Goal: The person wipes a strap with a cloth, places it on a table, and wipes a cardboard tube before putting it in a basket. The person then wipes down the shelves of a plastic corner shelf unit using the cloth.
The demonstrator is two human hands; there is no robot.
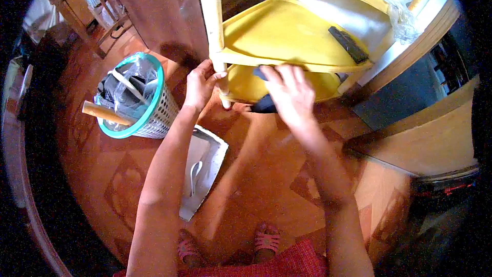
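A corner shelf stands before me, with a yellow middle board (287, 31) and a yellow lower board (241, 86). My left hand (200, 86) has its fingers closed around the shelf's pale post (219, 64), just under the middle board. At the front edge of that board, my right hand (291, 91) is closed on a dark cloth (264, 104), which hangs below the fingers. The hand is slightly blurred and hides part of the cloth. A dark, narrow block (348, 44) lies on the middle board, to the right.
Left of the shelf is a perforated white basket (166, 115) with a teal rim, holding plastic, dark items and a wooden handle (106, 113). A white dustpan-like piece (205, 169) lies on the floor. Clear plastic (402, 18) hangs at upper right. A brown cabinet (159, 10) stands behind.
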